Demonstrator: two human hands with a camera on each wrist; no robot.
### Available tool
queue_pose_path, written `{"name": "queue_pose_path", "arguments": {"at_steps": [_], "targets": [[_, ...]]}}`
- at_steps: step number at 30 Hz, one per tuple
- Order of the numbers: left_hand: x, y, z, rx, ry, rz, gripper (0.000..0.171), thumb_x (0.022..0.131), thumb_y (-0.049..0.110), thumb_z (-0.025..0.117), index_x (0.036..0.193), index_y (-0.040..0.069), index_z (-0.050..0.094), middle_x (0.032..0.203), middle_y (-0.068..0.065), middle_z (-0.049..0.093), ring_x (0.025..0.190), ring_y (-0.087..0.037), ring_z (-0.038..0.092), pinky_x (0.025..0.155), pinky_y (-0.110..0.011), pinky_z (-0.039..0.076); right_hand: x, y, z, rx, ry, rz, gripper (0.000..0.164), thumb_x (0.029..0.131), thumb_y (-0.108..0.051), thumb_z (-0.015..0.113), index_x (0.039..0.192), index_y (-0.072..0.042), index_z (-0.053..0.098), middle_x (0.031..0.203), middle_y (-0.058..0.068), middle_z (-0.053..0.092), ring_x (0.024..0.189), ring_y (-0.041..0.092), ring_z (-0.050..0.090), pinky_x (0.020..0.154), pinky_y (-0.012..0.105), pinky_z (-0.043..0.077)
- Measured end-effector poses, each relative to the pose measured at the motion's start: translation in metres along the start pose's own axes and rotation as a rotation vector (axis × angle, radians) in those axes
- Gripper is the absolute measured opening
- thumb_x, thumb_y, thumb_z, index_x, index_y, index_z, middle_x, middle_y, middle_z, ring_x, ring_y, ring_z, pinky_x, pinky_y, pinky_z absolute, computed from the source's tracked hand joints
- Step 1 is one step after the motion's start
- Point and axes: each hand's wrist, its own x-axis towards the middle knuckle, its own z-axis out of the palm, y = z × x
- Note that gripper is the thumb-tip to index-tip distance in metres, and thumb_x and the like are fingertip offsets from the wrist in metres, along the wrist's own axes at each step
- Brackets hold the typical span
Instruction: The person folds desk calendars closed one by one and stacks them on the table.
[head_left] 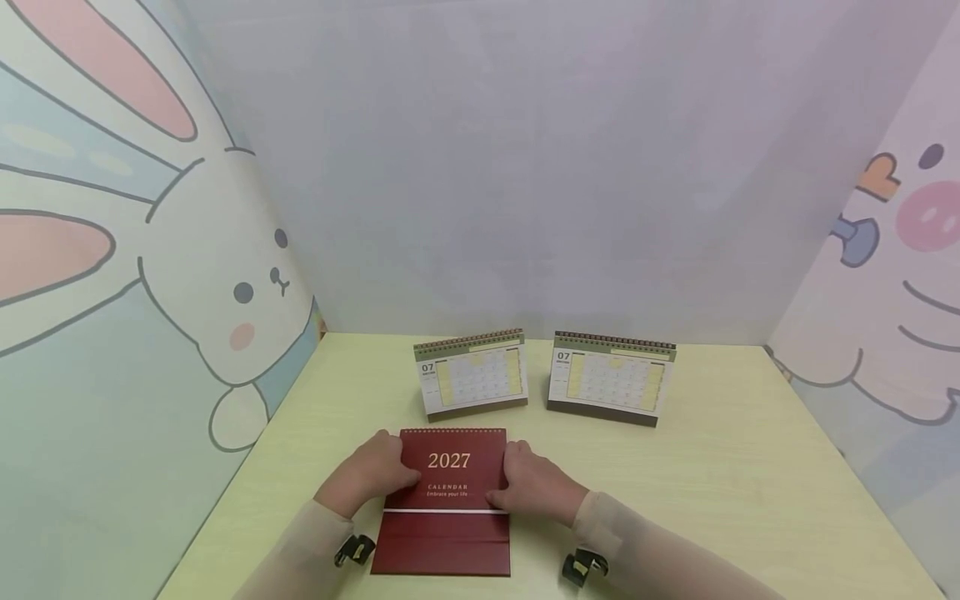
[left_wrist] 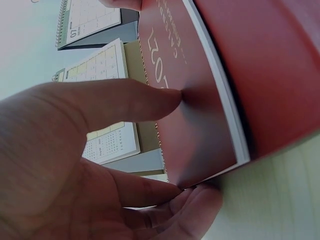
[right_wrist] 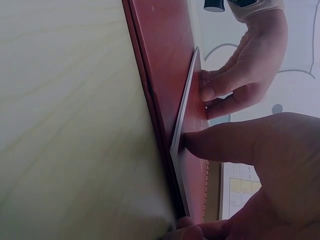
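Observation:
A dark red desk calendar (head_left: 447, 542) lies near the front of the table, its cover printed in gold with "2027" and "CALENDAR". My left hand (head_left: 372, 472) grips its left edge, thumb on the cover and fingers at the side. From the right, my right hand (head_left: 542, 485) holds the opposite edge, its thumb also pressed on the cover. In the left wrist view the cover (left_wrist: 185, 85) dips under the thumb, with white pages showing below it. The page block (right_wrist: 186, 107) stands at an angle over the red base in the right wrist view.
Behind the red calendar stand two open desk calendars, one at the left (head_left: 476, 375) and one at the right (head_left: 611, 379), both showing "07". The pale wooden table (head_left: 750, 475) ends at a plain back wall. Cartoon-printed side walls (head_left: 217, 325) border it.

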Motion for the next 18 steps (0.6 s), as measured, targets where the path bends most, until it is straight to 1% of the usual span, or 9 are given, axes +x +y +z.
{"name": "queue_pose_path", "arguments": {"at_steps": [9,18], "targets": [[-0.0013,0.0007,-0.0009,-0.013,-0.004,0.003,0.035,0.096,0.019,0.09,0.11,-0.011,0.077,0.098,-0.013,0.064,0.081,-0.024,0.066,0.072,-0.036,0.059,0.0008,0.0005,0.0005,-0.019,0.002,0.003,0.071,0.099,-0.03,0.091,0.146,0.011,0.057,0.113,0.01,0.06,0.095,0.025,0.062,0.084,0.047,0.059],[-0.0018,0.0006,-0.0006,-0.003,0.001,0.001,0.037,0.096,0.019,0.09,0.111,-0.012,0.077,0.1,-0.013,0.063,0.083,-0.024,0.065,0.073,-0.037,0.06,0.0,-0.0003,0.0003,-0.014,0.001,-0.001,0.071,0.099,-0.029,0.09,0.146,0.011,0.056,0.113,0.011,0.06,0.094,0.025,0.063,0.083,0.047,0.059]]}}
